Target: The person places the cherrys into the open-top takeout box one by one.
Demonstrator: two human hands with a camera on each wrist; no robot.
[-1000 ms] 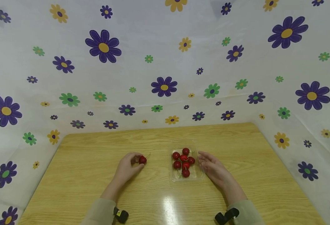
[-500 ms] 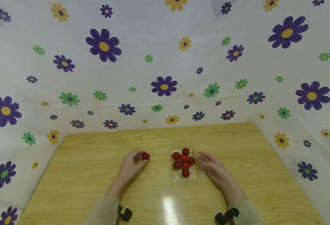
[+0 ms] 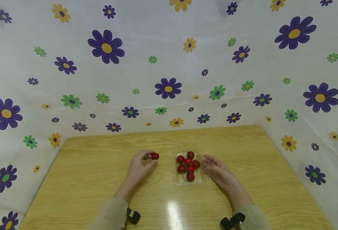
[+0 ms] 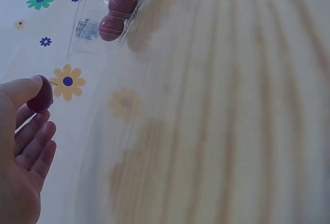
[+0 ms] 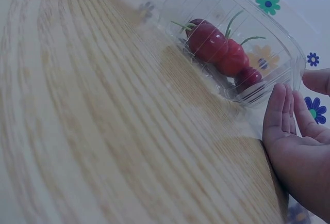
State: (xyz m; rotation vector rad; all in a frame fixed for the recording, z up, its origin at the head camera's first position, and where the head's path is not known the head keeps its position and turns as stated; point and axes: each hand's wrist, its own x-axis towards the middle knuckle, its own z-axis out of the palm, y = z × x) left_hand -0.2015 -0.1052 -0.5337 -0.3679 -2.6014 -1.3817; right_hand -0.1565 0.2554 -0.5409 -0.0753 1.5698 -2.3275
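My left hand (image 3: 139,166) pinches a dark red cherry (image 3: 155,156) between thumb and fingers, left of a clear plastic container (image 3: 197,181). The thin stem of that cherry points up and away. In the left wrist view the same cherry (image 4: 41,95) sits at the thumb tip, while the other fingers are loosely bent below. Several cherries (image 3: 188,161) with stems lie inside the container. My right hand (image 3: 222,174) rests at the container's right side. Its fairly straight fingers (image 5: 278,105) are against the wall there, as the right wrist view shows.
A light wooden table (image 3: 99,179) carries everything. Behind it and at both sides hangs a white cloth (image 3: 145,38) printed with purple, yellow and green flowers. Each wrist wears a small black camera (image 3: 133,217).
My left hand has moved right and slightly away from me with the cherry, closer to the container. The right hand and the container have stayed put.
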